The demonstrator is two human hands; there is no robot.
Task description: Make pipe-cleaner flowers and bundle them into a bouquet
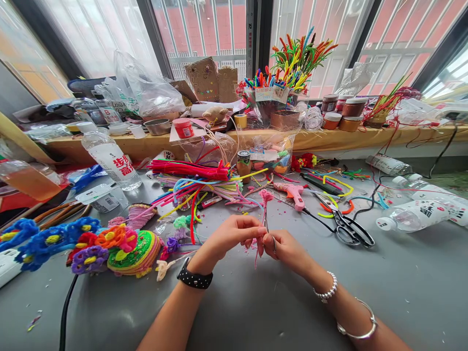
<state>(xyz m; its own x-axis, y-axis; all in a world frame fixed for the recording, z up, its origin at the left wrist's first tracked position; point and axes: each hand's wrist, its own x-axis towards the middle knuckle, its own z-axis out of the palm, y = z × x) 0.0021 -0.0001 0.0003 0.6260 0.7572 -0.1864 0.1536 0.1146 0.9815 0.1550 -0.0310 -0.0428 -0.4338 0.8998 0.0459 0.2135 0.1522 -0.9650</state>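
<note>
My left hand (237, 234) is closed, its fingertips pinching a pink fuzzy pipe-cleaner flower (265, 196) by its stem, with the fluffy head pointing up. A thin pink end hangs below the fingers. My right hand (287, 251) meets it fingertip to fingertip, closed on what look like small metal scissors (274, 244); a handle loop shows at the fingers and thin dark blades rise beside the stem. The fingers partly hide both things. Pink fuzz bits lie on the table around them.
Behind the hands lie a bundle of pipe cleaners (190, 169), a pink glue gun (290, 192) and large scissors (343, 224). Finished fuzzy flowers (89, 243) stand at left. Plastic bottles lie at right (417, 214); another bottle (113, 158) stands at left. A cluttered ledge (325, 139) runs below the windows.
</note>
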